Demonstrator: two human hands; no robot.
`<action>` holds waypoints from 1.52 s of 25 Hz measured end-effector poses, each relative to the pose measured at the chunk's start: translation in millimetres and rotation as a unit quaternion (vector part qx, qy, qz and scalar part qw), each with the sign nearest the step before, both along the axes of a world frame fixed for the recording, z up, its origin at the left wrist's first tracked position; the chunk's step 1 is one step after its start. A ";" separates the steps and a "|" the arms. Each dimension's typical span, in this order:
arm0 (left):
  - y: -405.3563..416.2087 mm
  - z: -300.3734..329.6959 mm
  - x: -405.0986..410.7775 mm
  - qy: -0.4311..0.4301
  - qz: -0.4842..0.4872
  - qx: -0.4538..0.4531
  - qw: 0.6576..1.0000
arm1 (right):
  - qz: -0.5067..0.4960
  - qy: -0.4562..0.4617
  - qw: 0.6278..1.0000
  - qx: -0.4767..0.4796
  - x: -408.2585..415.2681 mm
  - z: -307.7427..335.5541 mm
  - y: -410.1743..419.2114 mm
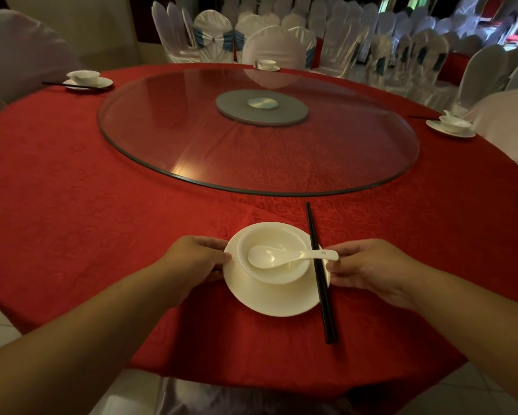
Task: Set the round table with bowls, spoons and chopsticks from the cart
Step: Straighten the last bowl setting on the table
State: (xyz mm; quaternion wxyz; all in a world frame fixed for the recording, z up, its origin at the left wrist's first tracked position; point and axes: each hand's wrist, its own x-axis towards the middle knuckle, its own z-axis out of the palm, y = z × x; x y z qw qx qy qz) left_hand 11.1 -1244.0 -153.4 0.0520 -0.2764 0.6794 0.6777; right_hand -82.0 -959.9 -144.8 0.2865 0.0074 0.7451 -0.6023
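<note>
From your head camera, your left hand [196, 259] grips the left rim of the white plate [269, 301], thumb on top and fingers curled under the edge. Your right hand [368, 268] does the same on the opposite rim, pinching it with the thumb just below the spoon's handle tip. So the plate sits right between your two hands, near the front edge of the red tabletop [72, 205].

On the plate, closer to your left hand, sits the white bowl [274, 256]. The white spoon [290, 256] lies in it, scoop toward your left hand, handle sticking out over the bowl's rim toward your right hand's fingers. The black chopsticks [319, 271] run along the plate's right side, just inside your right hand; they cross under the spoon handle and over the plate rim, so they're what sits between your right fingertips and the bowl.

Straight ahead beyond both hands is the big glass turntable [257, 145] with its grey hub. Far off past your left hand there's a setting [87, 79] with bowl, plate and chopsticks; another setting [451, 125] is well beyond your right hand, and a third one [266, 65] sits at the far edge. White-covered chairs [341, 34] ring the tabletop and fill the room behind it.
</note>
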 end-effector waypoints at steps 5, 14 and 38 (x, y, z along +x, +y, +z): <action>-3.0 0.2 0.8 -0.007 0.002 -0.013 1.000 | 0.002 -0.002 1.000 -0.005 0.4 0.6 -3.3; -10.5 3.6 3.4 -0.020 0.016 -0.036 0.999 | 0.011 0.002 1.000 -0.008 1.4 -0.9 -12.0; -10.9 6.5 12.3 -0.029 0.004 -0.038 0.999 | 0.025 0.007 1.000 0.015 7.1 3.9 -16.1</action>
